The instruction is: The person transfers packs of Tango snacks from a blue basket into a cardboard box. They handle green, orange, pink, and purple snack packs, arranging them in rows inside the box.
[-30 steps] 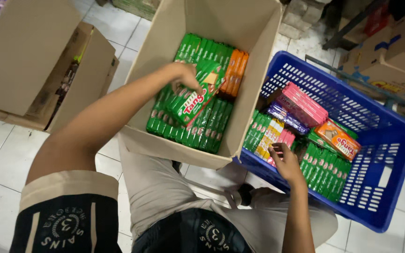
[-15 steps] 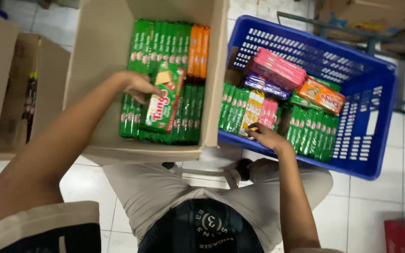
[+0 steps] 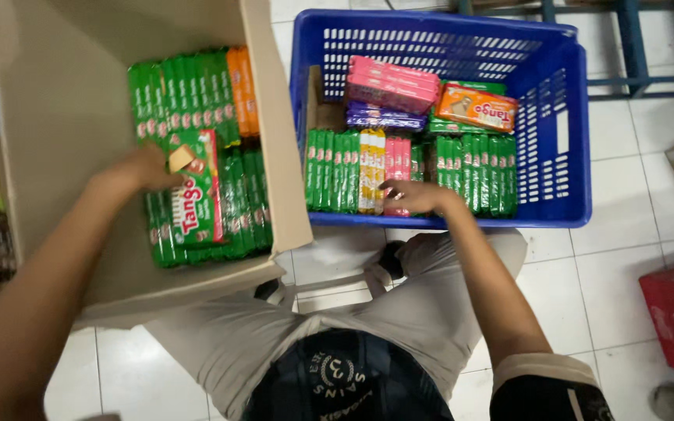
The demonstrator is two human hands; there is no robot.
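Green snack packs (image 3: 196, 101) filled the big cardboard box (image 3: 56, 117) on the left. The left hand (image 3: 143, 168) was inside that box, and its fingers were closed on the top edge of a green and red pack (image 3: 196, 191) that lay flat on top of the rows. The right hand (image 3: 415, 195) was in the blue plastic basket (image 3: 563, 132) beside the box. Its fingers were bent over the tops of the pink packs (image 3: 398, 168) standing in the front row, but I could not tell if it had really grabbed one.

That pack was only pinched at one end, so I think it could slip and fall back crooked. The packs in the basket stood tight side by side, so pulling one up fast might drag the yellow packs (image 3: 371, 168) next to it out too.
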